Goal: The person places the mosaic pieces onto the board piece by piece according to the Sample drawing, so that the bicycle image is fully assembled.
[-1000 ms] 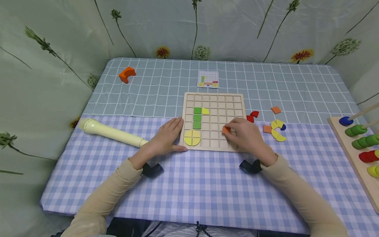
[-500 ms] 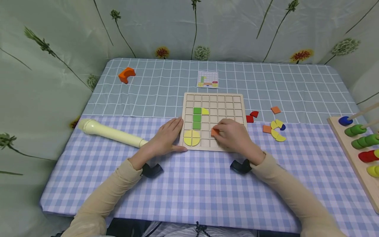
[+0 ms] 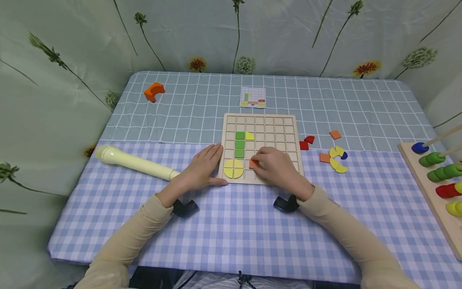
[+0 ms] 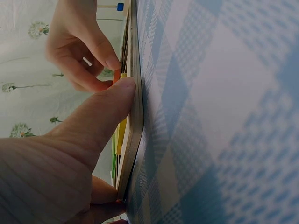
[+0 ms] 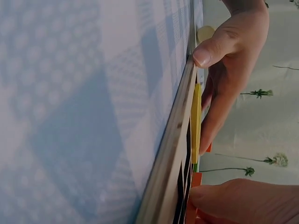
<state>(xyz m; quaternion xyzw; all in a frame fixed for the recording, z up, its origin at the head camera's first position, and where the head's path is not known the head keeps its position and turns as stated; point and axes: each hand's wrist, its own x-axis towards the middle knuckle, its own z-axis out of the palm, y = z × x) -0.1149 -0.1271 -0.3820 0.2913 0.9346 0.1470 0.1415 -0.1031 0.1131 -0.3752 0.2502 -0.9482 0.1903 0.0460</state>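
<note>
My right hand pinches an orange square tile low over the wooden grid board, just right of the yellow circle made of quarter pieces. Its fingers cover part of the tile; the right wrist view shows the thumb on the tile's face. Against the board's left edge rests my left hand, fingers straight, thumb at the near left corner. Green squares stand in a column on the board, with a yellow quarter piece beside the top one.
A printed pattern card lies behind the board. To the right are red pieces, orange squares, yellow pieces and a wooden peg stacker. A pale yellow club-shaped thing and an orange arch block lie left.
My right hand has moved left across the board with the orange tile, from its right part to beside the yellow circle. The left hand has stayed in place.
</note>
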